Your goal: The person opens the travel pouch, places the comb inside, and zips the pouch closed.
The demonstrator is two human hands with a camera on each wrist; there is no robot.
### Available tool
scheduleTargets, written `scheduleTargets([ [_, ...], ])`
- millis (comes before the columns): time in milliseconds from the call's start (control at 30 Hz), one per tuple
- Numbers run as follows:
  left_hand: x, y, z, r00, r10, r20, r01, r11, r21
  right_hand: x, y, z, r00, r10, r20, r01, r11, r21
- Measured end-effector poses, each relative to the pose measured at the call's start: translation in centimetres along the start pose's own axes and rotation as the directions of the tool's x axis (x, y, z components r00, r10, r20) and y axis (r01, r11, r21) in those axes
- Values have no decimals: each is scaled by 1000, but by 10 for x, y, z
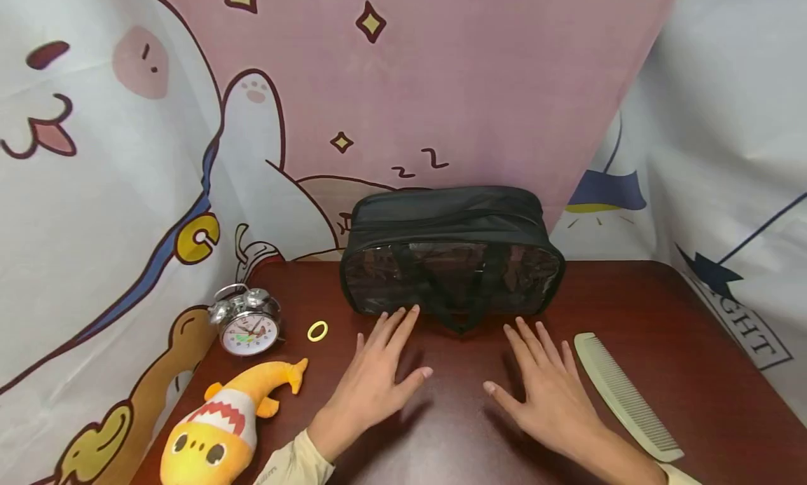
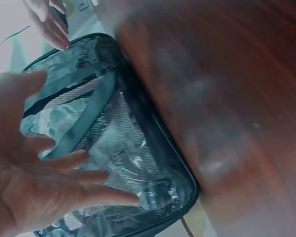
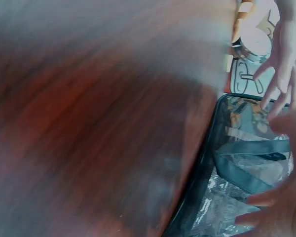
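A dark bag (image 1: 444, 219) with a clear front panel and a hanging strap handle stands at the back of the table. My left hand (image 1: 372, 380) is spread in front of its left part, fingertips close to the lower edge in the head view. On the other side my right hand (image 1: 545, 394) has its fingers stretched toward the bag's lower right, holding nothing. The left wrist view shows the bag's clear panel (image 2: 123, 133) beyond the spread left hand (image 2: 44, 168). In the right wrist view the strap (image 3: 251, 148) appears beside the right hand (image 3: 281, 192).
A pale green comb (image 1: 624, 394) lies right of the right hand. To the left are a twin-bell alarm clock (image 1: 249, 331), a small yellow ring (image 1: 318, 331) and an orange plush toy (image 1: 221, 436). Printed cloth (image 1: 492, 85) hangs behind the brown table (image 1: 454, 415).
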State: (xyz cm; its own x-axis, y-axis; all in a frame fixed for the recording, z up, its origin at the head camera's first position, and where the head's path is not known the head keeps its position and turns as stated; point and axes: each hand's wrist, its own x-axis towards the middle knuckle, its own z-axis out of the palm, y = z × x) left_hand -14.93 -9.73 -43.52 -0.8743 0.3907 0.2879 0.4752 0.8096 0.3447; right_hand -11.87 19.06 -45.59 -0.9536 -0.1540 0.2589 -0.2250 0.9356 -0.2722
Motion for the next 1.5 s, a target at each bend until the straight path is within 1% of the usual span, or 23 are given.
scheduleTargets([
  [100,1,7,-10,992,13,-122,-22,997,-68,2,-1,-9,987,-44,-152,60,993,101],
  [167,3,10,-19,977,31,-213,-55,993,-106,5,-2,-17,967,-63,-246,105,981,163],
  [200,5,12,-23,963,47,-264,-81,989,-121,7,-2,-21,957,-66,-284,124,974,191],
  [267,9,13,-32,929,63,-365,-127,980,-154,10,0,-29,935,-66,-348,161,954,251],
  [333,14,12,-41,884,65,-463,-166,970,-180,14,2,-36,905,-68,-420,211,929,304],
  [433,24,7,-54,812,27,-584,-182,961,-208,21,7,-47,841,-65,-537,296,886,356],
  [500,32,2,-62,768,-11,-640,-174,959,-225,27,11,-54,792,-59,-608,351,859,373],
  [567,40,-5,-70,732,-54,-679,-159,956,-247,32,16,-61,755,-33,-655,382,834,399],
  [600,43,-8,-73,719,-74,-691,-151,954,-259,35,18,-64,738,-17,-675,397,820,413],
  [633,46,-11,-77,712,-98,-695,-140,951,-276,38,21,-67,726,3,-688,406,806,431],
  [700,49,-15,-84,708,-140,-692,-135,935,-328,43,26,-72,717,56,-695,422,759,497],
  [767,50,-19,-89,721,-179,-670,-137,911,-390,48,30,-75,720,126,-682,427,694,579],
  [867,51,-25,-94,754,-216,-620,-142,869,-475,59,39,-79,743,240,-624,405,581,706],
  [967,52,-33,-92,790,-241,-564,-120,841,-528,73,49,-83,764,353,-540,348,479,805],
  [1067,54,-42,-86,812,-260,-522,-104,816,-568,87,60,-84,799,449,-400,265,334,905],
  [1100,55,-44,-83,815,-263,-516,-103,810,-577,91,64,-84,819,464,-338,233,271,934],
  [1167,57,-48,-78,811,-268,-521,-112,802,-587,99,71,-81,863,462,-206,151,153,977],
  [1233,58,-50,-75,798,-276,-536,-107,809,-577,105,79,-78,900,428,-81,55,73,996],
  [1300,59,-55,-69,783,-283,-554,-93,827,-555,110,86,-74,926,377,10,-21,24,999],
  [1333,61,-58,-66,774,-285,-566,-86,838,-539,113,89,-73,932,359,47,-59,22,998],
  [1433,64,-70,-55,757,-286,-587,-59,866,-497,119,96,-70,938,324,124,-139,24,990],
  [1467,65,-74,-52,751,-284,-596,-54,873,-484,120,97,-69,937,318,144,-163,34,986],
  [1500,66,-78,-49,744,-281,-606,-50,881,-470,121,98,-69,936,311,162,-188,55,981],
])
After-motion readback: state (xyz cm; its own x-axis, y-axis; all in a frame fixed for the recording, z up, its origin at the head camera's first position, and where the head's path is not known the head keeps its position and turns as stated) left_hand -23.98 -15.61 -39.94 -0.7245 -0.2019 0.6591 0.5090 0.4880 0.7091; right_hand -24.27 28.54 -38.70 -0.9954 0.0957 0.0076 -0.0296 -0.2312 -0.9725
